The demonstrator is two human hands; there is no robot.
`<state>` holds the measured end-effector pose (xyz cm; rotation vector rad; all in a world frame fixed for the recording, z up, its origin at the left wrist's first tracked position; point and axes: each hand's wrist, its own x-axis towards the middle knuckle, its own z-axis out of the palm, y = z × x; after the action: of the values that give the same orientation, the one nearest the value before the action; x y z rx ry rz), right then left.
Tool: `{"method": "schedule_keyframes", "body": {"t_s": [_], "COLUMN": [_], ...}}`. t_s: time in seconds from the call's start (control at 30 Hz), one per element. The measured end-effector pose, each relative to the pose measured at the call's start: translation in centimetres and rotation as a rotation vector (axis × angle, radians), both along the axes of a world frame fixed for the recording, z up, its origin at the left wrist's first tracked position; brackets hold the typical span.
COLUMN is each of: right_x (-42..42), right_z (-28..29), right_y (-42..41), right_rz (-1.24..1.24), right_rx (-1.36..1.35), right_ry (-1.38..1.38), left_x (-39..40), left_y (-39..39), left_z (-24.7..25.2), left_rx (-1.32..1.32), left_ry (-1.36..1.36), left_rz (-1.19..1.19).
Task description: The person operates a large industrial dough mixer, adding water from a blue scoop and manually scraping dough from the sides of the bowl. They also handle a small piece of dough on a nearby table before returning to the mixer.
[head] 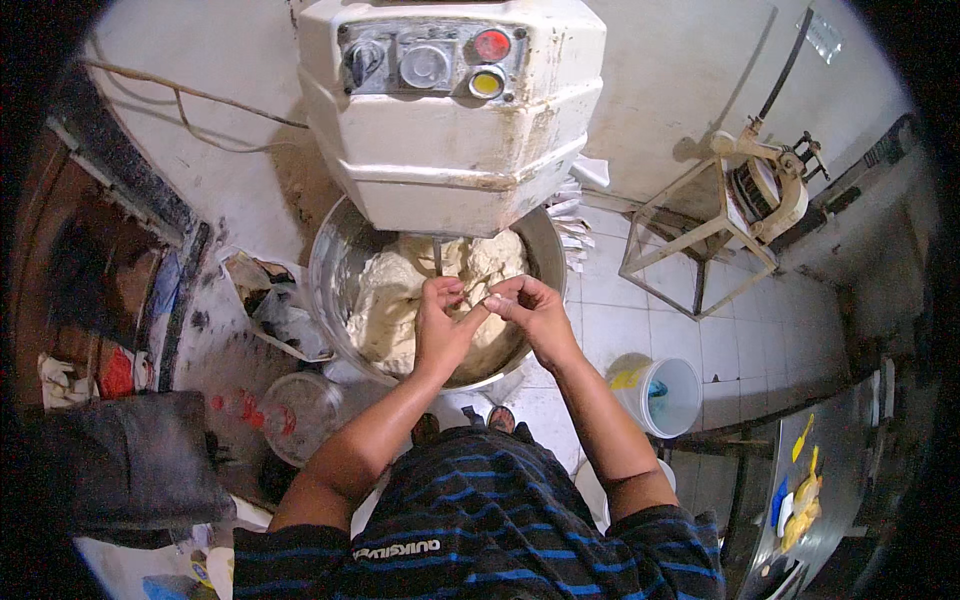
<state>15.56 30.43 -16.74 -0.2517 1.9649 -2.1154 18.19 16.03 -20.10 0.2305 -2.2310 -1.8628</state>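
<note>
My left hand hovers over the near side of a steel mixer bowl, its fingers curled and its thumb stretched out to the right. The tip of that thumb meets the fingertips of my right hand. A small pale bit, seemingly dough, shows between the right thumb and forefinger. Below both hands, a large lumpy mass of pale dough fills much of the bowl. A metal bar rises from the dough to the white head of the mixer. The hands hide part of the dough.
The mixer's control panel has a red and a yellow button. Right of me stand a white bucket, a metal frame with a machine and a table bearing yellow items. At left are a lidded tub and an open sack.
</note>
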Motion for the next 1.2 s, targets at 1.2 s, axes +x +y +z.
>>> {"method": "schedule_keyframes", "body": {"t_s": [1.2], "right_x": [0.0], "right_z": [-7.4], "right_y": [6.0], "right_rz": [-0.174], "right_rx": [0.582], "right_ry": [0.240], "left_x": [-1.5], "left_y": [-11.4], "left_z": [6.3], "left_rx": [-0.264], "left_ry": [0.211], "left_rz": [0.388]}}
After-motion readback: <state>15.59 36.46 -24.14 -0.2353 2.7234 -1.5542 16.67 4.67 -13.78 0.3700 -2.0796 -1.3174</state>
